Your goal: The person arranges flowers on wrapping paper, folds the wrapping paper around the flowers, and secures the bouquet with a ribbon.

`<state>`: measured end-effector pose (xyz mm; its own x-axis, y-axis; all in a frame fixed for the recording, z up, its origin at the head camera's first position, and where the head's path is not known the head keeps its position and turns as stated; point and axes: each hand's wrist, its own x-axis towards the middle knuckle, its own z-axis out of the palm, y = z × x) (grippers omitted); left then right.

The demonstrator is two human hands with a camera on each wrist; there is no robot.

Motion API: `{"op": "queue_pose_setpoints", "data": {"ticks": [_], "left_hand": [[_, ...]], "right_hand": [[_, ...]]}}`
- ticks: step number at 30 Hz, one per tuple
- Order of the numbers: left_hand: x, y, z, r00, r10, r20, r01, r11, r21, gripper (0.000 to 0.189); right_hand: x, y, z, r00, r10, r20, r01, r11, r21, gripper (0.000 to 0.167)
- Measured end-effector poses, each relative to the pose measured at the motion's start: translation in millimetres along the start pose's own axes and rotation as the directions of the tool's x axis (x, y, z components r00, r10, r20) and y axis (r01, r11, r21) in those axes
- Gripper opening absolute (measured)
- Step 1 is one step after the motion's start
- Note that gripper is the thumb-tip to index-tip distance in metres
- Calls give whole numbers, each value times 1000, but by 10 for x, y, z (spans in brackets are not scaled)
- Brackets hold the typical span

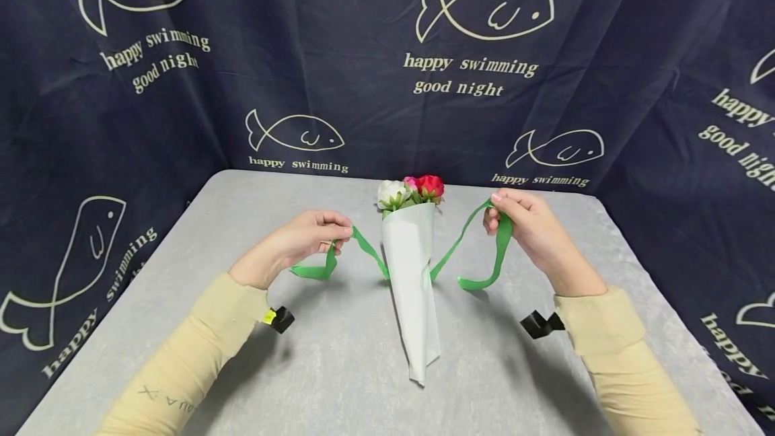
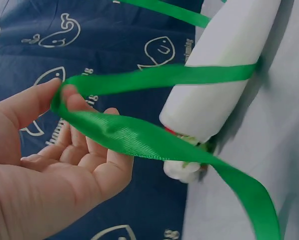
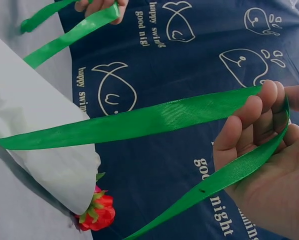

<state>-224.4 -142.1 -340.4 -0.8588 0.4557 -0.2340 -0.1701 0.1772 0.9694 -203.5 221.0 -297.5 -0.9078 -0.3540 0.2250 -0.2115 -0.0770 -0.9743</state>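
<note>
A bouquet wrapped in white paper (image 1: 408,268) lies on the table, its flower heads pointing away from me. White (image 1: 393,194), pink and red flowers (image 1: 430,186) show at the open end of the wrap. A green ribbon (image 2: 159,77) comes out from beneath the bouquet on both sides. Left of the bouquet, my left hand (image 1: 315,234) pinches one length between thumb and fingertips, and its loose tail droops to the table. My right hand (image 1: 522,219) pinches the other length (image 3: 139,120), raised on the right, its tail hanging down. Neither hand touches the paper.
The grey table (image 1: 339,369) spreads around the bouquet. A dark blue curtain (image 1: 375,73) printed with fish and lettering hangs behind and at both sides. Black straps stick out near both cuffs (image 1: 281,319).
</note>
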Motion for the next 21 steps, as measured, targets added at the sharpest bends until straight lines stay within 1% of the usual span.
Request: {"op": "queue_pose_setpoints", "data": {"ticks": [2,4,6,9,12,17,21], "left_hand": [[-23,42,5,1000,23,-17,-22,999,47,24],[-41,86,16,999,32,-33,-29,997,73,27],[-49,124,35,999,36,-40,-34,998,54,26],[-47,159,65,999,33,-41,-34,999,-22,22],[-37,168,90,999,49,-21,-51,993,-109,21],[-17,185,125,996,92,12,-86,966,-245,20],[13,214,169,992,129,-1,-123,942,-313,19]], "right_hand": [[3,-4,4,1000,4,-1,-4,1000,9,22],[8,-6,9,1000,8,1,-8,1000,19,22],[15,-2,15,1000,10,4,-10,999,31,22],[29,8,30,1000,10,8,-11,999,47,23],[45,12,47,1000,-7,13,6,999,46,25],[71,17,69,998,-50,31,50,999,0,25],[80,29,92,997,-64,49,65,997,-32,25]]}}
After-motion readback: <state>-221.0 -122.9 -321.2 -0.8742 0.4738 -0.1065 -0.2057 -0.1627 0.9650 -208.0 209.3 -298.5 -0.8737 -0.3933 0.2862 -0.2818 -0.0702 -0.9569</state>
